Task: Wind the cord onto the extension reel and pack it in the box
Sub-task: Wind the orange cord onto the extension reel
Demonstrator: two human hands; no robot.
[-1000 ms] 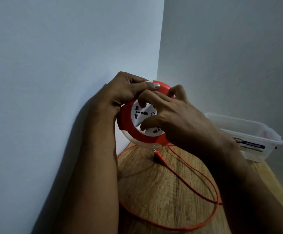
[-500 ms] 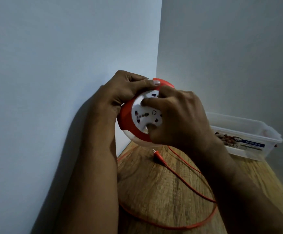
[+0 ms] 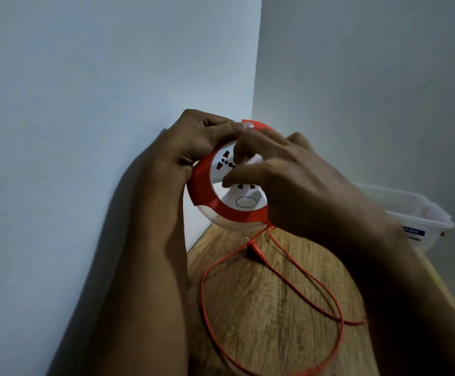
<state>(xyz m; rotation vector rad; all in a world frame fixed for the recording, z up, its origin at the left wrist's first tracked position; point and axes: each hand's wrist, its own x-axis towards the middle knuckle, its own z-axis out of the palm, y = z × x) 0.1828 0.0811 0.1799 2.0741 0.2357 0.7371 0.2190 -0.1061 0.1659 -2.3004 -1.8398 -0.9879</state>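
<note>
A round red extension reel [image 3: 203, 189] with a white socket face is held up above the table, near the wall corner. My left hand [image 3: 202, 139] grips its upper left rim. My right hand [image 3: 288, 180] lies across the white face, fingers pressed on the centre. A thin red cord [image 3: 296, 283] hangs from the reel's lower edge and loops loosely over the wooden table [image 3: 261, 321]. Its red plug [image 3: 256, 252] rests on the wood just below the reel. A clear plastic box [image 3: 421, 226] stands at the right, partly hidden by my right forearm.
A white wall runs close along the left, meeting a grey wall in a corner behind the reel. The table's right edge slants down past the box.
The white socket face has turned under my right hand, whose fingers have shifted across it. The cord loop on the table has changed shape and drawn in.
</note>
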